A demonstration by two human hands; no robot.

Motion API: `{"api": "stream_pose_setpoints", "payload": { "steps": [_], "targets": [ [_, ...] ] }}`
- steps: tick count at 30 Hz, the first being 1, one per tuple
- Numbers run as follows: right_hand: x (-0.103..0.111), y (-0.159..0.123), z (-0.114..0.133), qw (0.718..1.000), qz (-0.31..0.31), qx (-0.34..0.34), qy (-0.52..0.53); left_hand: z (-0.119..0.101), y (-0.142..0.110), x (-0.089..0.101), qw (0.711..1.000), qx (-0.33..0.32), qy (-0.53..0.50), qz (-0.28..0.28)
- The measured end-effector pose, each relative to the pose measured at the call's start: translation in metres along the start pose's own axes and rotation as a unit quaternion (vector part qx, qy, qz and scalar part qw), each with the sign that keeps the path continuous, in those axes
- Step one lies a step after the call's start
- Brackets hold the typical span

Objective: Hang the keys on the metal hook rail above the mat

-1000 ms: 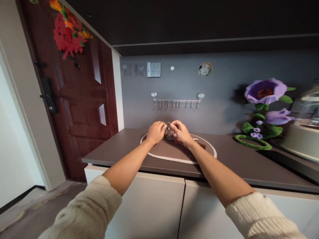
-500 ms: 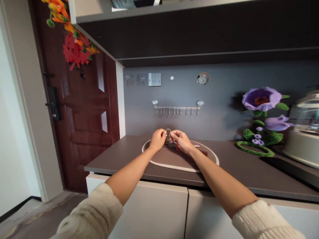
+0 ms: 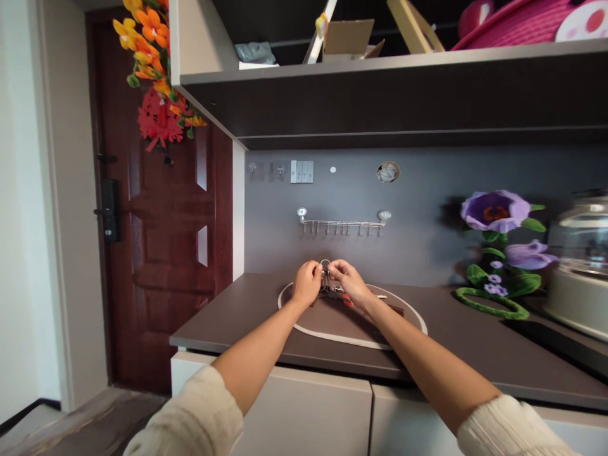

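Between my hands a key ring (image 3: 325, 262) stands upright, with several keys (image 3: 325, 278) hanging below it. My left hand (image 3: 308, 282) is closed on the ring's left side, thumb and fingers pinched. My right hand (image 3: 346, 280) pinches its right side. Both hands are above an oval outlined in white (image 3: 342, 339) on the brown counter. Under my right hand lies a small red item (image 3: 348, 300), partly covered. A dark brown item (image 3: 396, 310) and a thin white-tipped one (image 3: 381, 296) show to its right. Exactly what they are I cannot make out.
On the grey back wall is a clear rail with hooks (image 3: 342, 223). A purple plush flower (image 3: 494, 211) and a glass-topped appliance (image 3: 579, 278) stand to the right. An overhead shelf (image 3: 380, 104) juts out above; a dark red door (image 3: 156, 253) is at the left.
The camera has tilted up a little, so more of the overhead shelf shows and everything sits lower. Both hands keep their pinch on the key ring.
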State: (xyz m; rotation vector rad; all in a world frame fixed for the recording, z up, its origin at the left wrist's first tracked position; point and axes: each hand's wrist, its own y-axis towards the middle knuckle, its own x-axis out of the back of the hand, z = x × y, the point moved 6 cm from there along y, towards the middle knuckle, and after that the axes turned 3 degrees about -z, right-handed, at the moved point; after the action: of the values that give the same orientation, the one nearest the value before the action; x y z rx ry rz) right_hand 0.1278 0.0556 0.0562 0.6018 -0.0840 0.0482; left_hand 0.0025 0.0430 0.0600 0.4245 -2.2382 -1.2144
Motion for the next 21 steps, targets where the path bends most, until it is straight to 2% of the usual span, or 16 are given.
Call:
{"api": "stream_pose_setpoints", "payload": {
  "steps": [3, 8, 13, 17, 21],
  "targets": [
    [-0.004, 0.009, 0.006, 1.0, 0.001, 0.013, -0.013, 0.0, 0.008, 0.006, 1.0, 0.013, -0.018, 0.009],
    [-0.016, 0.024, 0.017, 1.0, -0.004, 0.009, 0.006, 0.003, 0.02, 0.023, 1.0, -0.015, -0.006, 0.008],
    [-0.033, 0.041, 0.021, 0.998, -0.004, -0.038, 0.047, 0.027, 0.018, 0.038, 0.998, 0.004, 0.051, -0.021],
    [-0.041, 0.059, 0.019, 0.996, -0.022, -0.064, 0.05, 0.05, 0.016, 0.043, 0.993, 0.031, 0.116, -0.013],
    [-0.048, 0.08, 0.014, 0.993, -0.061, -0.079, 0.056, 0.058, 0.017, 0.042, 0.985, 0.041, 0.165, 0.001]
  ]
}}
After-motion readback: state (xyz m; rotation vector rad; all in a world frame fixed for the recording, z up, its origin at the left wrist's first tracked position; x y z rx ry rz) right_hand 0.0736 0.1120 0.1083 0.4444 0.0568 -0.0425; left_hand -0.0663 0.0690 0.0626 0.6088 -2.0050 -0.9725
